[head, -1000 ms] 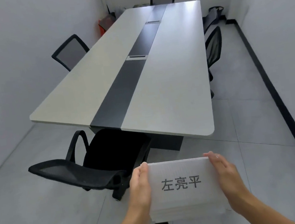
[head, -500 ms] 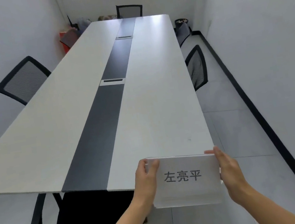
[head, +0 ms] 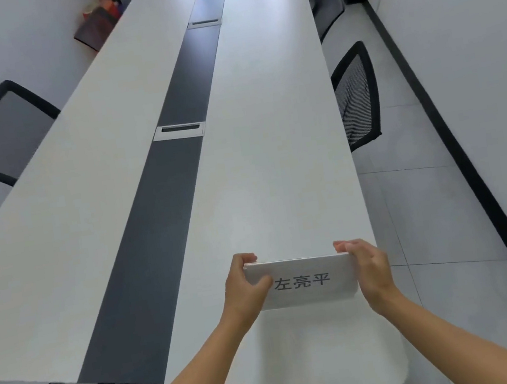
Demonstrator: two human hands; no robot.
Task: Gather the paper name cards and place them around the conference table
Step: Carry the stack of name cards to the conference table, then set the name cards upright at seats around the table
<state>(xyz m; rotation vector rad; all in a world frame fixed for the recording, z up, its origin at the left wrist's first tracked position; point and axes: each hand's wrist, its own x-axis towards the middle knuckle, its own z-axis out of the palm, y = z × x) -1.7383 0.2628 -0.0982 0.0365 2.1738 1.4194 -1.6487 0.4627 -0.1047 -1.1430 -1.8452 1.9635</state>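
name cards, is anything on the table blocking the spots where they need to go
Nothing visible does. The left hand and right hand hold the name cards at the near right part of the table, whose top carries only its dark centre strip with two cable hatches.

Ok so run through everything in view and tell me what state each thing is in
Stack of white paper name cards, held over the long white conference table, print facing up.
Left hand, gripping the stack's left end.
Right hand, gripping its right end.
Near silver cable hatch, lid down.
Black mesh chair on the right, pushed in.
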